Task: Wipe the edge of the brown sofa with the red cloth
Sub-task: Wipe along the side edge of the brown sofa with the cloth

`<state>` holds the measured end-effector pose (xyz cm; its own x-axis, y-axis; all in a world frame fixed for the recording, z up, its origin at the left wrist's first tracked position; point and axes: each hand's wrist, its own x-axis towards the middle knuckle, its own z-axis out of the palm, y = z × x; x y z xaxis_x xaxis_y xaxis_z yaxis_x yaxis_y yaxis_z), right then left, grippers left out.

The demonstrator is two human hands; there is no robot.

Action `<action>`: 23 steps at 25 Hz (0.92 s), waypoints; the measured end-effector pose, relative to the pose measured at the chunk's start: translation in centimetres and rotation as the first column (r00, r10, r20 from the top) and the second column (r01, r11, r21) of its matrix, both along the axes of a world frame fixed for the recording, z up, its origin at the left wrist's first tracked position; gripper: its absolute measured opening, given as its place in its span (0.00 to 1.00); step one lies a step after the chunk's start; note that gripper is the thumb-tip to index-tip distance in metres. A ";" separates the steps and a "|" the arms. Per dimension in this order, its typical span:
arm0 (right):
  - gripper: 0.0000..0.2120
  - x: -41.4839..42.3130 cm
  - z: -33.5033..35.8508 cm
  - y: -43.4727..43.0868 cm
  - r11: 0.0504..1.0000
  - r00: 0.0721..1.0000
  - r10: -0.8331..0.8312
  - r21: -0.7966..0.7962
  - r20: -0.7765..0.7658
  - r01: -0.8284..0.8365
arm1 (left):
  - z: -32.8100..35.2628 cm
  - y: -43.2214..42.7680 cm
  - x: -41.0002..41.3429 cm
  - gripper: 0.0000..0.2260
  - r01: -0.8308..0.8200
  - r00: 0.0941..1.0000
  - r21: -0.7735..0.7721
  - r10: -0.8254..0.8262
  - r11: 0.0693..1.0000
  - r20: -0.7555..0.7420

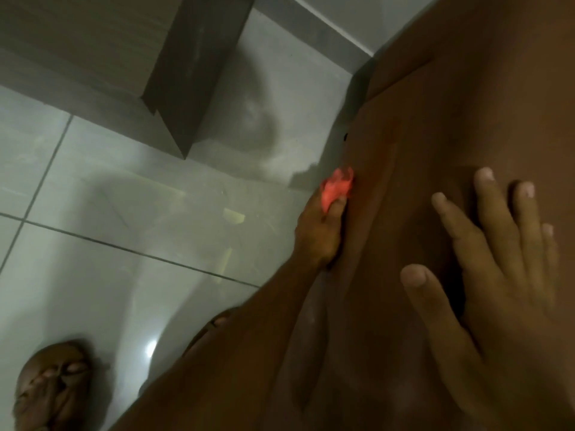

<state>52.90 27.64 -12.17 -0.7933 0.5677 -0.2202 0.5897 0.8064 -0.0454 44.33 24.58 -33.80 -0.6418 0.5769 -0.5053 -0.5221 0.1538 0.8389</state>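
Nearest the camera, the right hand (497,275) lies flat and open on top of the brown sofa (451,126), fingers spread, palm down on the upholstery and holding nothing. The sofa fills the right side of the view, its edge running from the lower middle up toward the top right.

At the lower left, a bare foot (51,384) stands on the pale tiled floor (93,213), and part of the other foot (214,325) shows just beside the left forearm where it crosses the sofa's edge.

A little farther on, the left hand (320,231) reaches along the outer side of the sofa. Its fingers are curled closed around the red cloth (337,186), which bunches out past the fingertips and is pressed against the sofa's edge, right where the upholstery meets the view of the floor. The picture is blurred here, so the folds of the cloth are hard to make out.

Beyond the hands, the glossy tiles carry grey grout lines and a dim reflection. At the top left stands a piece of wooden furniture (93,42) with a darker side panel, well apart from the sofa. A wall's white skirting (329,29) runs behind at the top.
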 end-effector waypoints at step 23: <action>0.32 7.1 -1.7 -10.4 0.970 0.998 -0.034 0.242 0.052 0.020 | 0.2 -9.8 7.9 0.19 0.021 1.000 -0.078 -0.022 0.997 -0.008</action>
